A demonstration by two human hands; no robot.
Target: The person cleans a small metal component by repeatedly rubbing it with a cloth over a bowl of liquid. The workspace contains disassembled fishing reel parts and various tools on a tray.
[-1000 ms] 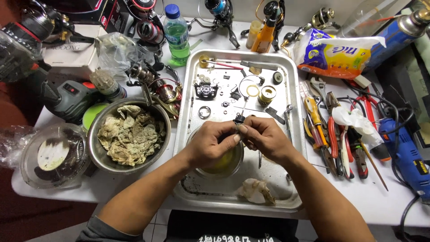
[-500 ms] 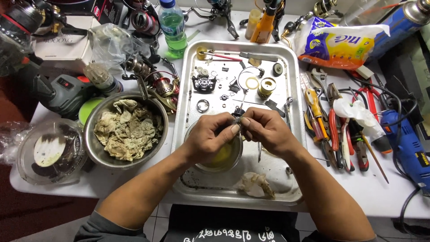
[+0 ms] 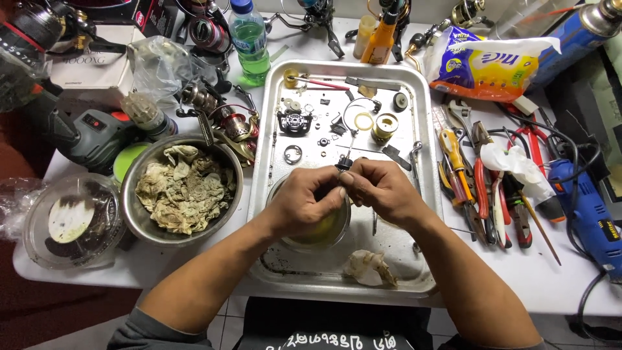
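Observation:
Both of my hands meet over a metal tray (image 3: 264, 162) on a white table. My left hand (image 3: 304, 201) and my right hand (image 3: 382, 190) pinch one small dark part (image 3: 343, 166) between their fingertips. Under them stands a small glass bowl (image 3: 317, 233) of yellowish liquid, partly hidden by the hands. Several small reel parts lie on the tray's far half, among them a dark gear assembly (image 3: 295, 122) and a brass-coloured ring (image 3: 386, 125). A crumpled rag (image 3: 369, 268) lies at the tray's near edge.
A steel bowl (image 3: 183, 188) of dirty rags stands left of the tray, a lidded plastic tub (image 3: 71, 220) further left. Pliers and screwdrivers (image 3: 479, 181) and a blue rotary tool (image 3: 586, 207) lie to the right. A green bottle (image 3: 249, 39), fishing reels and a tissue pack (image 3: 489, 61) line the back.
The view has shifted slightly. My hands stay together over the bowl, turning the small part a little between the fingertips.

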